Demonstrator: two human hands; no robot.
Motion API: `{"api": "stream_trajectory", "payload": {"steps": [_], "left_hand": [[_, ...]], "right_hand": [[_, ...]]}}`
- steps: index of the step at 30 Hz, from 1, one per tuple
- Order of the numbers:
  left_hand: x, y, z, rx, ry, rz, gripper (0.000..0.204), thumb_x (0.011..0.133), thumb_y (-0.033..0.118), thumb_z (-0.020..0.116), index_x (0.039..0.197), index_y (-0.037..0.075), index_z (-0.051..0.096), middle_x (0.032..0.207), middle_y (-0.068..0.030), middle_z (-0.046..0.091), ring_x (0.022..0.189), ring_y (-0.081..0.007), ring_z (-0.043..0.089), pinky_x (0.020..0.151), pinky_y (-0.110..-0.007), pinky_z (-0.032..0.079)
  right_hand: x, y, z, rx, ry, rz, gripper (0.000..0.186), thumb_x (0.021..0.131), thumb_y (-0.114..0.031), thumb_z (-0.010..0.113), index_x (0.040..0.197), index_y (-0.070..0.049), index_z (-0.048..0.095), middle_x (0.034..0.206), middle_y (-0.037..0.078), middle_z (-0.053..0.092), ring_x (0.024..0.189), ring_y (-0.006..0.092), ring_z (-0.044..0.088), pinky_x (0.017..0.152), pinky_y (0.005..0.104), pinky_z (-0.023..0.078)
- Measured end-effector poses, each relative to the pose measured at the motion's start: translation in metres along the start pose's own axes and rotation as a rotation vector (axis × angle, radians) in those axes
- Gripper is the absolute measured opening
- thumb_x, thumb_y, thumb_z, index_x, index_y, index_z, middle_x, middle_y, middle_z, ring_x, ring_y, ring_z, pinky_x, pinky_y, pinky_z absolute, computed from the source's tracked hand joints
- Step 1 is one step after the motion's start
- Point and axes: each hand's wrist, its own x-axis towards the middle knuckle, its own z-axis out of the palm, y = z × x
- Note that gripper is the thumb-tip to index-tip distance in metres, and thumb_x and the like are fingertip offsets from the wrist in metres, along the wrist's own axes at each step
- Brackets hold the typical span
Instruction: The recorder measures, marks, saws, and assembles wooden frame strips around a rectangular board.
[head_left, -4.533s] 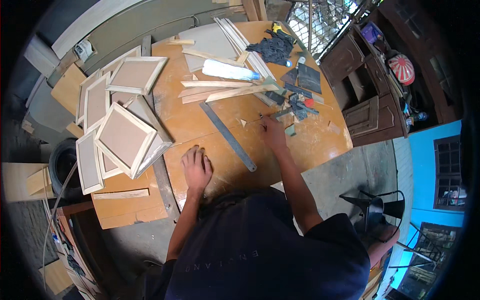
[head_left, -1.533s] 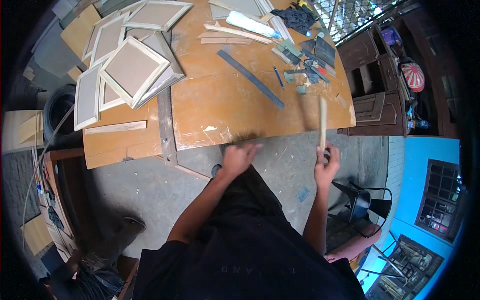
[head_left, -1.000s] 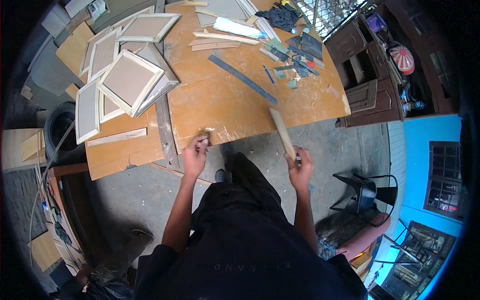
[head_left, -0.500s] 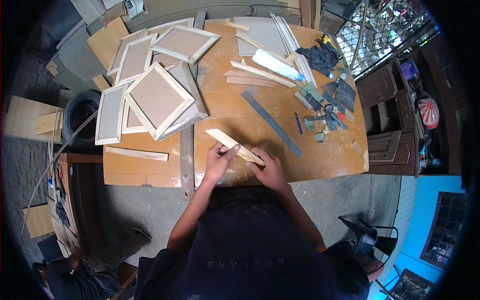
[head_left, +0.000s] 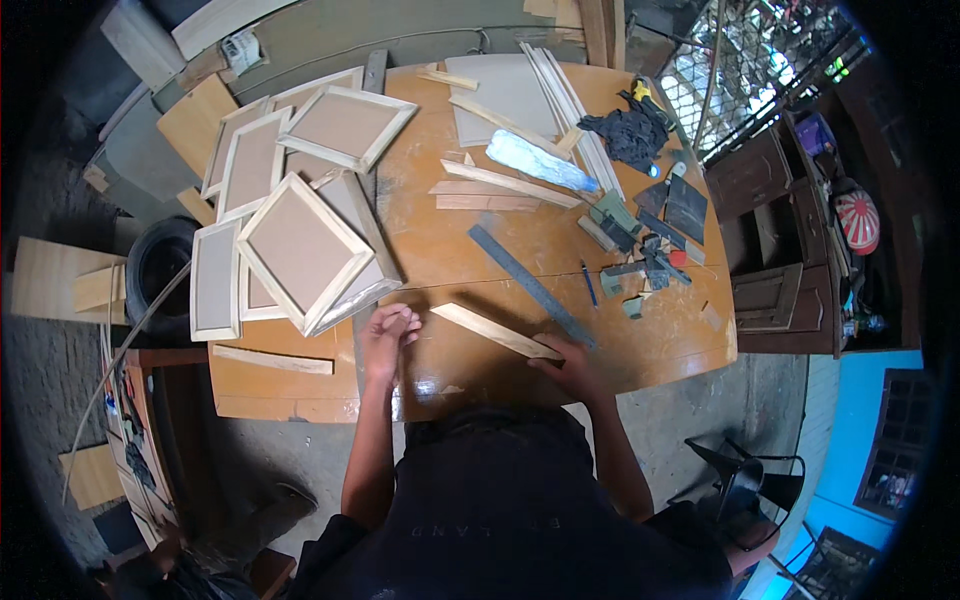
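My right hand [head_left: 567, 368] grips the near end of a pale wooden strip [head_left: 489, 328] with angled ends, lying diagonally above the orange tabletop [head_left: 660, 335]. My left hand [head_left: 391, 332] is just beyond the strip's far end, its fingers loosely bent and apart, with nothing visible in them. A grey steel ruler [head_left: 530, 282] lies beyond the strip, with a blue pencil [head_left: 590, 283] at its right. Several pale frames with pinkish-grey panels [head_left: 300, 255] are stacked on the left. A loose strip [head_left: 270, 360] lies at the near left.
Wood offcuts [head_left: 485, 200], a plastic bottle [head_left: 540, 160], dark scraps [head_left: 655, 260] and a black cloth [head_left: 625, 135] lie on the table's far right. A tyre [head_left: 150, 270] stands left, a dark cabinet [head_left: 770, 230] right, a black chair [head_left: 740, 475] lower right. Another person [head_left: 200, 555] is at lower left.
My hands came back over the table with the strip. Since half a second ago my left hand has let go of it and moved left; my right hand has shifted right with it.
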Motion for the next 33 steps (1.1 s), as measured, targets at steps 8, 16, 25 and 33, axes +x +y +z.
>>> {"api": "stream_trajectory", "payload": {"steps": [8,16,25,33], "left_hand": [[-0.004,-0.017,0.008,0.075,-0.012,0.013,0.014,0.099,0.011,0.059,0.106,0.002,0.067,0.091,-0.0069,0.071,0.077,-0.0121,0.066,0.071,-0.026,0.054],[-0.011,-0.026,0.004,0.164,-0.046,0.137,0.013,0.099,0.006,0.058,0.106,-0.003,0.065,0.092,-0.0091,0.071,0.08,-0.0136,0.067,0.076,-0.027,0.056],[0.004,-0.001,-0.021,0.241,0.15,0.195,0.01,0.1,0.01,0.059,0.102,0.003,0.065,0.09,-0.0052,0.07,0.079,-0.0121,0.066,0.071,-0.026,0.053],[0.031,0.009,-0.012,0.326,0.088,0.273,0.016,0.101,0.015,0.06,0.102,0.0,0.065,0.088,-0.0046,0.069,0.076,-0.0102,0.064,0.068,-0.025,0.051]], "right_hand": [[0.053,0.01,-0.025,-0.13,0.289,-0.143,0.036,0.083,-0.022,0.076,0.114,-0.005,0.067,0.106,0.017,0.067,0.097,0.0389,0.065,0.084,0.0446,0.053],[0.182,0.031,-0.068,-0.598,0.63,-0.186,0.03,0.089,-0.027,0.066,0.113,-0.01,0.062,0.123,0.011,0.054,0.115,0.036,0.052,0.087,0.0574,0.043],[0.191,0.055,-0.046,-0.653,0.675,-0.099,0.04,0.092,-0.034,0.062,0.125,-0.013,0.055,0.134,0.011,0.048,0.122,0.0342,0.046,0.091,0.0606,0.033],[0.202,0.061,-0.059,-0.631,0.568,-0.029,0.051,0.091,-0.037,0.063,0.134,-0.014,0.051,0.136,0.011,0.047,0.126,0.0332,0.044,0.093,0.0624,0.031]]}}
